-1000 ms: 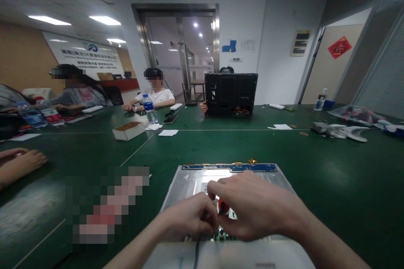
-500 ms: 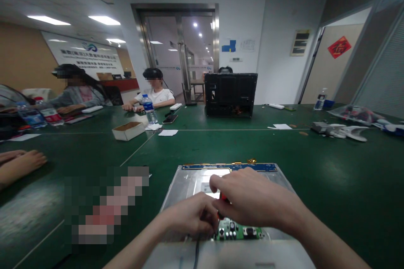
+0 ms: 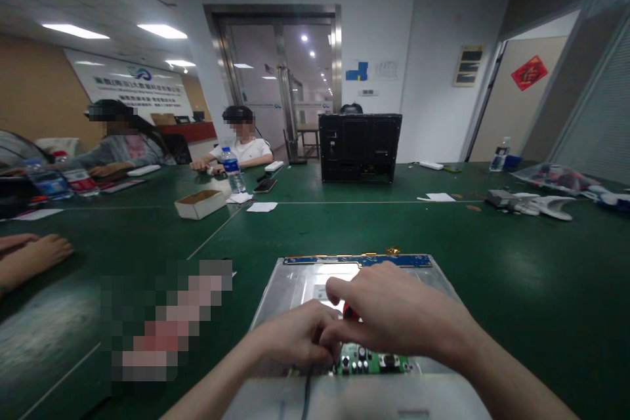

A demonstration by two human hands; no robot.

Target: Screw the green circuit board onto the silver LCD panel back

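A flat metal display panel [image 3: 283, 292] lies before me, with a blue circuit strip [image 3: 344, 261] along its far edge. On its near part sits a green circuit board [image 3: 364, 357], partly covered by my hands. My right hand [image 3: 394, 308] is closed around a red-and-black screwdriver handle [image 3: 348, 312], mostly hidden by the fingers. My left hand [image 3: 300, 335] is curled at the board's left edge, touching the right thumb. Its fingertips are hidden, and I cannot see what they hold. A dark cable [image 3: 308, 390] runs from beneath it toward me.
Beyond the panel on the green table [image 3: 295, 226] are a small open box [image 3: 199, 205], a water bottle [image 3: 232, 170], a phone [image 3: 266, 186] and a black monitor casing [image 3: 360, 147]. Grey-white parts [image 3: 526, 202] lie right. Another person's hands [image 3: 46, 249] rest at left.
My right thumb has shifted left over the left fingertips, and the red handle shows from a slightly different side. The panel and board have stayed put.
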